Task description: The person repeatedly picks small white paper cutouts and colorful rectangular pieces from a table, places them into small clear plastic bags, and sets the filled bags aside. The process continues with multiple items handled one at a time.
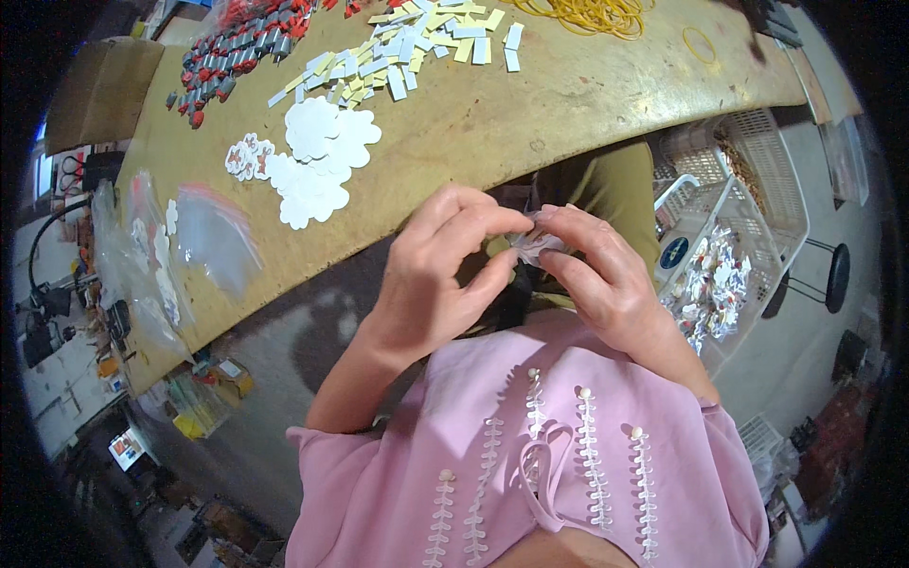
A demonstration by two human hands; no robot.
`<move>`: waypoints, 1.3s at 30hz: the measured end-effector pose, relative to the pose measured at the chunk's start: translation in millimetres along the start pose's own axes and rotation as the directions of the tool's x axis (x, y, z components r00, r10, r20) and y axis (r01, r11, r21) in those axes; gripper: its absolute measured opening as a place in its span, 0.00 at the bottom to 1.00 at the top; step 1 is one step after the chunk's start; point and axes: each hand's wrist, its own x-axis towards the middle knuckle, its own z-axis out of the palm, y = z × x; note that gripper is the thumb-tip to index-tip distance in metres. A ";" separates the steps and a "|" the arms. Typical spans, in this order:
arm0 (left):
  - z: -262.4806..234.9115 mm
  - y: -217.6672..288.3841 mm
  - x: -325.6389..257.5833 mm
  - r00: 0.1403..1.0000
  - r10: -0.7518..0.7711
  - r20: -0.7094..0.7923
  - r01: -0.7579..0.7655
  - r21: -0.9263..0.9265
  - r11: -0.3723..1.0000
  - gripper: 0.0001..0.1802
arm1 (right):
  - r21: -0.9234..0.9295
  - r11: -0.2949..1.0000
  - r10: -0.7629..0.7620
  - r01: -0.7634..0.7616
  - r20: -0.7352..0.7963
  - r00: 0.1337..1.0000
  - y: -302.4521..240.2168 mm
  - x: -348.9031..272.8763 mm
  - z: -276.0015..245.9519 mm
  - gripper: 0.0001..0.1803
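Pink fabric with rows of pearly beads [530, 454] filled the bottom of our view, and just above it our two hands met over our lap, off the near edge of the worn tan wooden worktable [492, 133]. Our left hand [440, 275] had its thumb and forefinger curled in, pinching one side of a small crumpled piece of clear film with a white insert [535, 244]; our right hand [601, 270] pinched the other side with its fingertips, so the piece hung between both hands, clear of the table. We could not tell whether it was already closed or only being folded. To our right stood a white plastic lattice basket [757, 204] holding a heap of small shiny wrapped pieces with red spots [710, 289], which we judged to be finished ones, a fair number by the look of it. Plenty seemed left: on the table lay a stack of white flower-shaped cards [322, 156], a scatter of white and yellow paper strips [407, 52], a pile of red and grey small parts [237, 52], loose yellow rubber bands [587, 14], and clear plastic bags [213, 237] toward the left end.
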 end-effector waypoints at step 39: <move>-101.1 -60.4 104.0 0.941 -0.305 -0.149 0.263 -0.250 0.932 0.08 | -0.020 0.964 -0.266 0.267 -0.163 0.950 29.6 -22.0 -25.0 0.13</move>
